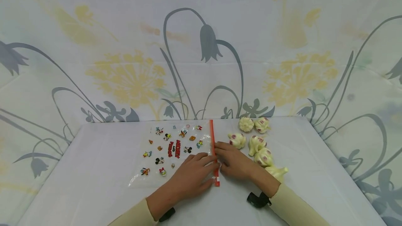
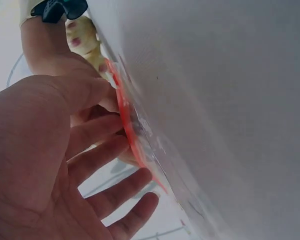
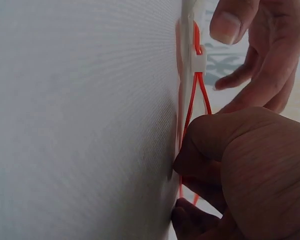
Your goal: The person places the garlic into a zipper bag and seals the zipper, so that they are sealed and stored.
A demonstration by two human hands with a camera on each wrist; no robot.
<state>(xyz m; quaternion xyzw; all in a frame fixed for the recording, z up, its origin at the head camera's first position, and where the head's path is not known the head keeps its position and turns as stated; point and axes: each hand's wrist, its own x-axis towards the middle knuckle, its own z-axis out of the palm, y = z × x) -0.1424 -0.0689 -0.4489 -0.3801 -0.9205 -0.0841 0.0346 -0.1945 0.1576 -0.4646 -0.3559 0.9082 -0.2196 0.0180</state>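
Note:
A clear plastic zip bag (image 1: 174, 149) printed with small cartoon figures lies flat, its red zip edge (image 1: 212, 132) facing right. In the right wrist view the red strips (image 3: 191, 110) stand apart below a white slider (image 3: 199, 59). My left hand (image 1: 196, 173) lies over the bag's right part, its spread fingers touching the red edge. From the other side my right hand (image 1: 233, 159) pinches that edge with curled fingers; its fingertips are partly hidden. Close to the right hand lie several garlic bulbs (image 1: 263, 157), whitish with purple patches.
The garlic group reaches back to two bulbs (image 1: 254, 125) near the table's far edge. A white cloth covers the table (image 1: 94, 163). Behind it hangs a flower-patterned curtain (image 1: 194, 90). Dark straps (image 1: 259, 200) sit at the wrists.

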